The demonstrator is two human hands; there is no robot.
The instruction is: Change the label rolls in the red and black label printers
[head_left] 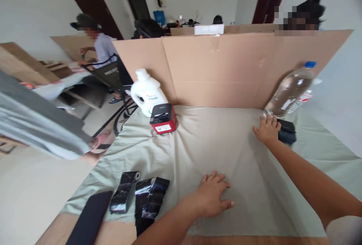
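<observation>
My left hand (212, 195) lies on the pale green cloth (215, 135) near the front of the table, fingers spread and nothing in them. Farther off to the right, my right hand (267, 128) is stretched out flat with its fingers apart, beside a small black object (287, 131) whose kind I cannot make out. Just beyond that hand stands a large clear bottle with a blue cap (292, 88). Left of my left hand are shiny black wrapped rolls (152, 196) and another black roll (124, 192).
A red and black box-shaped device (163, 118) stands before a white jug (148, 94). A cardboard panel (217, 71) borders the table's back. A long black object (90, 216) lies front left. One person (104, 46) sits at the left; other heads show behind the cardboard.
</observation>
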